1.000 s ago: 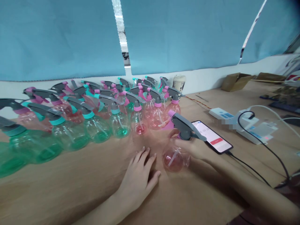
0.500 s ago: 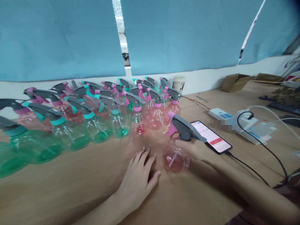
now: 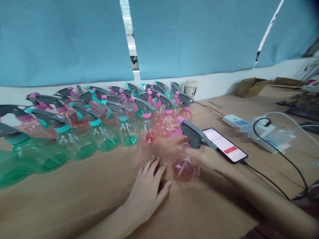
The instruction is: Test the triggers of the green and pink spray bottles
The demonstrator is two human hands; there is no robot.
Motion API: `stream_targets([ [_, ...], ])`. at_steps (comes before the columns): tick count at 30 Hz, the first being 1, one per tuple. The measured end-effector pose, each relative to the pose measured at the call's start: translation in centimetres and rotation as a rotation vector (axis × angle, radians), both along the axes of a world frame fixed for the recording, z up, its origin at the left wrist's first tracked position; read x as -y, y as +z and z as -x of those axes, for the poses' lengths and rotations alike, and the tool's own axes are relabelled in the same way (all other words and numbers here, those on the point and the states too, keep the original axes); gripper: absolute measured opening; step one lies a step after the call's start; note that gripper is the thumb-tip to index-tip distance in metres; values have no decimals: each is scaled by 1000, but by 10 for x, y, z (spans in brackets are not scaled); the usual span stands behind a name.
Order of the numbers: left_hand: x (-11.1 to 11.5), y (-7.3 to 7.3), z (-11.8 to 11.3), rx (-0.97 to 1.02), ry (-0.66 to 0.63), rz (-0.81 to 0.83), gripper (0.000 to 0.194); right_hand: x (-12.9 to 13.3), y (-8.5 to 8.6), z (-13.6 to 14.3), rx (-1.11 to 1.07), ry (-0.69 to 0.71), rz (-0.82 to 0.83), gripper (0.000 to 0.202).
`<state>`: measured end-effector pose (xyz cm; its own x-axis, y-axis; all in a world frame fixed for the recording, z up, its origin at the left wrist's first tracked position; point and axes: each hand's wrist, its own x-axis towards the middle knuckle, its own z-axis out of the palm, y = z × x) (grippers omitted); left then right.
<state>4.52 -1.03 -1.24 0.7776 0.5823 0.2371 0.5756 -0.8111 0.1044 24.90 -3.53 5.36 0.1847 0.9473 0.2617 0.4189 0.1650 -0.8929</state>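
Observation:
My right hand (image 3: 199, 155) is wrapped round the neck of a pink see-through spray bottle (image 3: 183, 169) with a grey head and pink trigger. The bottle is at the table's middle, just right of my left hand; whether its base touches the table I cannot tell. My left hand (image 3: 147, 189) lies palm down on the brown tabletop, fingers spread, holding nothing. Beyond both hands stand a pink spray bottle (image 3: 148, 131) and a green spray bottle (image 3: 127, 132), at the front of a crowded group.
Several more green spray bottles (image 3: 74, 147) and pink ones fill the left and back. A phone (image 3: 228, 146) showing a timer lies right of my right hand, with a cable. Power strips (image 3: 269, 134), a paper cup (image 3: 190, 88) and an opened cardboard box (image 3: 251, 88) are further back.
My right hand and the pink spray bottle in it have shifted slightly left, and its head has tipped a little. My left hand has stayed in place.

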Motion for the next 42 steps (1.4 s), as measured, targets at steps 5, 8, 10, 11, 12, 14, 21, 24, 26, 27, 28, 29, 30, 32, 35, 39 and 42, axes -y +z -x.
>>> stream_targets([
  [5,1,0,1,2,0,6,41,-1,1,0,40,-28,2,9],
  [8,1,1,1,8,4,8,40,0,1,1,48,-31,22,9],
  [10,1,1,1,6,3,9,40,0,2,1,51,-30,41,9],
  [11,1,2,1,6,2,8,40,0,2,1,52,-29,48,10],
  [12,1,2,0,5,2,5,40,1,2,1,53,-25,54,10],
  [14,1,2,0,3,2,2,41,1,1,0,54,-20,51,10],
  [21,1,0,1,6,0,12,40,0,2,1,37,-8,28,7],
  [24,1,0,1,8,-1,8,41,0,1,0,35,-1,3,8],
  [26,1,1,1,10,1,5,40,-1,-1,-1,41,16,-22,7],
  [27,1,2,0,9,1,4,40,-1,-2,-2,43,24,-34,6],
  [28,1,2,0,8,2,4,40,-1,-3,-3,44,26,-42,5],
  [29,1,3,0,7,1,4,40,-2,-4,-3,44,26,-44,5],
  [30,1,4,0,6,1,4,40,-2,-4,-3,43,23,-45,5],
  [32,1,4,0,3,1,3,40,-1,-3,-3,40,18,-50,7],
  [35,1,4,0,-3,1,5,41,1,0,-2,26,14,-46,8],
  [39,1,2,0,7,-3,1,40,2,-2,-4,16,20,-49,7],
  [42,0,1,1,19,-5,-3,39,1,-7,-6,28,31,-80,9],
])
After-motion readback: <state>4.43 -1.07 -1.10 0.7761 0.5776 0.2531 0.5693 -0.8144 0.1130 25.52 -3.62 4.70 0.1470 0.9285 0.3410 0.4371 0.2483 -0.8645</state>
